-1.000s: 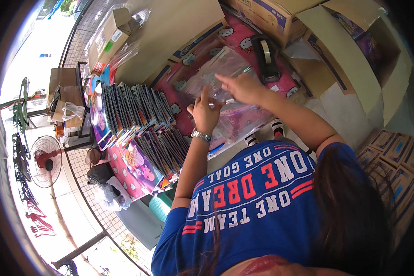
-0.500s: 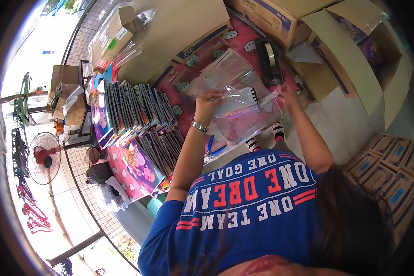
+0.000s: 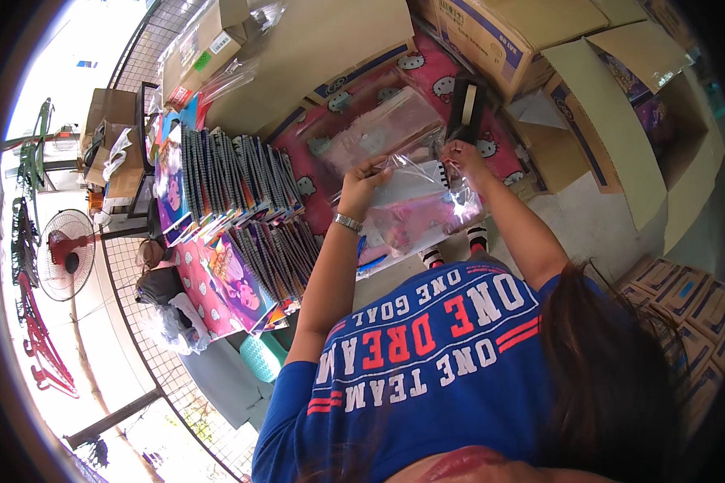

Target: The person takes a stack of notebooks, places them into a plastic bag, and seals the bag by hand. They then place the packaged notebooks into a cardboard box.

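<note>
A spiral notebook lies inside a clear plastic bag in front of me, its black coil showing on the right side. My left hand pinches the bag's edge at the left, thumb and fingers together. At the coil end, the fingers of my right hand are closed on the clear plastic; whether a strip of tape is in them cannot be made out. Just beyond that hand stands a black tape dispenser. A pile of clear plastic bags lies farther back on the pink table cover.
Rows of spiral notebooks stand stacked at the left. An open cardboard box is at the right, with several smaller boxes lower down. Beyond the wire mesh, a fan stands at far left. Blue pens or scissors lie near the table edge.
My right hand has moved left from beside the tape dispenser onto the bag at the notebook's coil. My left hand keeps its pinch. The view has shifted slightly.
</note>
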The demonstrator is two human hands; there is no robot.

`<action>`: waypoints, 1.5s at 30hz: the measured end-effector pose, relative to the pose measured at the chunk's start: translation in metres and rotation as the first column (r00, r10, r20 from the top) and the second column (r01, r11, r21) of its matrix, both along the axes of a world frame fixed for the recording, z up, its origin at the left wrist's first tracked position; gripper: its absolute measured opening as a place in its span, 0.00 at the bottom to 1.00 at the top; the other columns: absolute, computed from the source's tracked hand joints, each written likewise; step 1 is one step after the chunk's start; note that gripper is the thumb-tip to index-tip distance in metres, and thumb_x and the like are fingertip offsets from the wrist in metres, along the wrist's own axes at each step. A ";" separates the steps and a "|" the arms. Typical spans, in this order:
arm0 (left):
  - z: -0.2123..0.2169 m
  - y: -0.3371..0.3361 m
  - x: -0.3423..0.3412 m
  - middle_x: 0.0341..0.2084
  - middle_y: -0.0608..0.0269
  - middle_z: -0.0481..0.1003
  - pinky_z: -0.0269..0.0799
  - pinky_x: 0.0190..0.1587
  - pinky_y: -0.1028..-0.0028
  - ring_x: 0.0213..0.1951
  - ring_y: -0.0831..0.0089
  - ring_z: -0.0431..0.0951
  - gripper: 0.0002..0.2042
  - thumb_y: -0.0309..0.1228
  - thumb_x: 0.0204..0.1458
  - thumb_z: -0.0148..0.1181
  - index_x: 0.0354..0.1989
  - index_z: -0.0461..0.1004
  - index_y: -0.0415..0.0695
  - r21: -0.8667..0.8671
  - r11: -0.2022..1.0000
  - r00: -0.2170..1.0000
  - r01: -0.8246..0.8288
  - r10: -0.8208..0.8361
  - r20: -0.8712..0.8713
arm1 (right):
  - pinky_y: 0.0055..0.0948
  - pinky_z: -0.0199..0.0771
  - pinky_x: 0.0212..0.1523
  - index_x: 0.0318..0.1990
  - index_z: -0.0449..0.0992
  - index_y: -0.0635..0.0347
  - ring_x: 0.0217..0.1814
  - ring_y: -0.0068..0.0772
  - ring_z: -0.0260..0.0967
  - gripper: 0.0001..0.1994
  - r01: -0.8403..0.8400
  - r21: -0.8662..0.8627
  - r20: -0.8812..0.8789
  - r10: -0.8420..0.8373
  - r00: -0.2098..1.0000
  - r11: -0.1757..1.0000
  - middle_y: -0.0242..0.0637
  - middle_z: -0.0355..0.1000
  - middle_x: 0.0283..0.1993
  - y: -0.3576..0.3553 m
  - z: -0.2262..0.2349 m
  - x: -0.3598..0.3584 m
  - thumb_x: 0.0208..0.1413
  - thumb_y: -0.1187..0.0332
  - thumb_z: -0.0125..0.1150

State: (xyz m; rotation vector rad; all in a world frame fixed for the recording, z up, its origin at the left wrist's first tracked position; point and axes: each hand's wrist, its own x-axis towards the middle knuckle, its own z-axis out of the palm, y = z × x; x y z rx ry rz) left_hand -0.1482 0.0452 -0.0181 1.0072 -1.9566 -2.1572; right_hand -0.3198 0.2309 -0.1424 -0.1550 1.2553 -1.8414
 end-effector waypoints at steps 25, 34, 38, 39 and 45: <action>-0.004 0.000 -0.001 0.30 0.67 0.76 0.68 0.37 0.80 0.32 0.80 0.74 0.12 0.25 0.49 0.64 0.43 0.76 0.37 0.003 0.999 0.999 -0.042 0.042 -0.021 | 0.32 0.72 0.35 0.35 0.74 0.61 0.30 0.32 0.73 0.05 0.548 0.241 -0.257 -0.492 0.832 0.801 0.38 0.75 0.28 0.070 -0.040 0.012 0.53 0.70 0.61; -0.012 -0.005 -0.002 0.34 0.66 0.78 0.70 0.39 0.79 0.33 0.80 0.76 0.11 0.25 0.52 0.62 0.44 0.75 0.37 -0.001 1.000 0.999 0.004 -0.004 -0.049 | 0.28 0.71 0.34 0.35 0.74 0.63 0.29 0.27 0.73 0.04 0.470 0.420 -0.097 -0.477 0.874 0.776 0.36 0.74 0.26 0.075 -0.061 -0.011 0.52 0.74 0.60; -0.002 0.003 0.002 0.33 0.66 0.78 0.69 0.38 0.80 0.33 0.80 0.75 0.12 0.25 0.51 0.63 0.44 0.76 0.37 -0.031 0.999 1.000 -0.025 0.025 -0.019 | 0.29 0.71 0.33 0.33 0.74 0.62 0.26 0.28 0.72 0.03 0.634 0.337 -0.549 -0.401 0.733 0.696 0.33 0.73 0.25 0.076 -0.024 0.013 0.52 0.73 0.61; -0.001 0.004 0.003 0.31 0.66 0.78 0.68 0.38 0.80 0.32 0.80 0.74 0.13 0.25 0.50 0.63 0.44 0.76 0.37 -0.003 0.999 0.999 -0.049 0.049 -0.014 | 0.29 0.71 0.32 0.32 0.74 0.61 0.26 0.28 0.71 0.03 0.640 0.325 -0.532 -0.425 0.732 0.697 0.32 0.73 0.25 0.075 -0.014 0.015 0.52 0.73 0.61; -0.003 0.004 -0.001 0.30 0.66 0.77 0.68 0.38 0.80 0.32 0.80 0.74 0.13 0.25 0.50 0.63 0.44 0.76 0.37 -0.021 1.000 0.999 -0.023 0.023 -0.036 | 0.27 0.68 0.27 0.32 0.73 0.59 0.20 0.25 0.62 0.03 0.307 0.406 0.324 -0.450 0.832 0.861 0.29 0.68 0.23 0.082 -0.055 -0.017 0.56 0.70 0.57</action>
